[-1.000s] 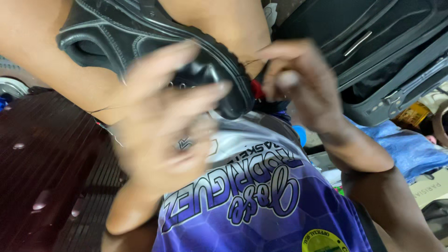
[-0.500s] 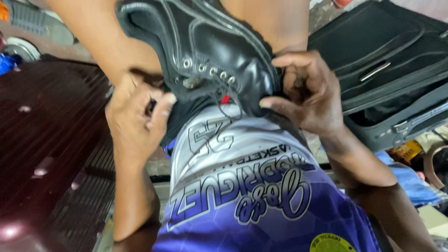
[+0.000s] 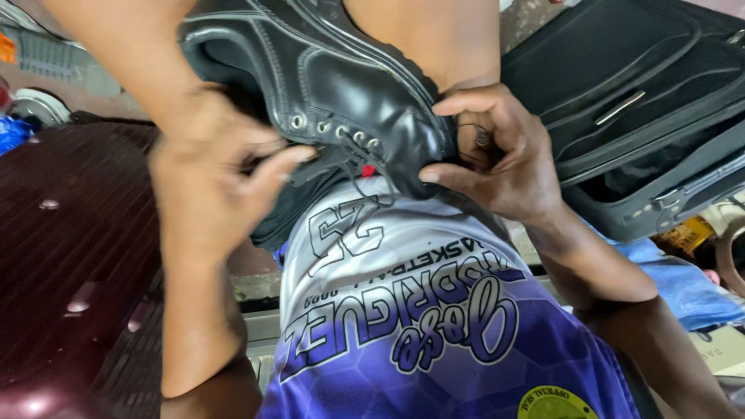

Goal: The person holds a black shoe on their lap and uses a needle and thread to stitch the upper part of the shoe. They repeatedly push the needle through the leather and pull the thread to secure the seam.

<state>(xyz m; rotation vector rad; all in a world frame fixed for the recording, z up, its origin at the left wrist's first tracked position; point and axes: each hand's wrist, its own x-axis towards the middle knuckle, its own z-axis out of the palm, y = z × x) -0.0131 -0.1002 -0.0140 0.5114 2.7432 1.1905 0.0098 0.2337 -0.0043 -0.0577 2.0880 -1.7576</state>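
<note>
We find even, soft daylight with no hard shadows. Glare spots sit on the maroon surface (image 3: 70,256) at 8 o'clock. The left hand (image 3: 206,186) shows slight motion blur; the black shoe (image 3: 341,93) gleams sharply.

shoe (image 3: 349,93) black leather, glossy, smooth w/ light creases, pale stitching along seams; metal eyelets (image 3: 334,130) shiny silver; lace (image 3: 358,172) thin dark cord, matt. shirt (image 3: 419,326) synthetic sports cloth, slight sheen, smooth, purple & white print. suitcase (image 3: 636,101) black woven fabric, matt, w/ a shiny metal strip & zip parts. table (image 3: 70,256) dark red-brown, ribbed, glossy w/ light spots. blue cloth (image 3: 691,279) soft, matt, crumpled
</note>
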